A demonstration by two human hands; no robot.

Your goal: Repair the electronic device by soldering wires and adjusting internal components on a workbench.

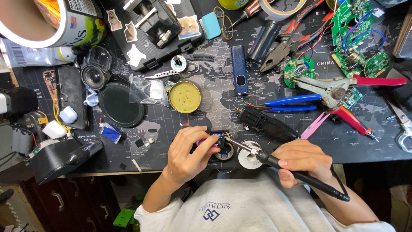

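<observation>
My left hand (188,152) pinches a small purple part (205,143) with fine coloured wires at the near edge of the dark map-printed mat (206,99). My right hand (302,161) grips a black soldering iron (274,162) like a pen. Its metal tip points left and meets the small part by my left fingertips. Under the tip lie a small reel of solder wick (225,152) and a white spool of solder (249,158).
A round yellow tin (184,96), a black round lid (121,105), blue-handled cutters (292,103), red-handled snips (343,88), green circuit boards (358,38), a small vise (154,21) and a blue stick-shaped device (239,68) crowd the mat. A black tool (56,157) rests at left.
</observation>
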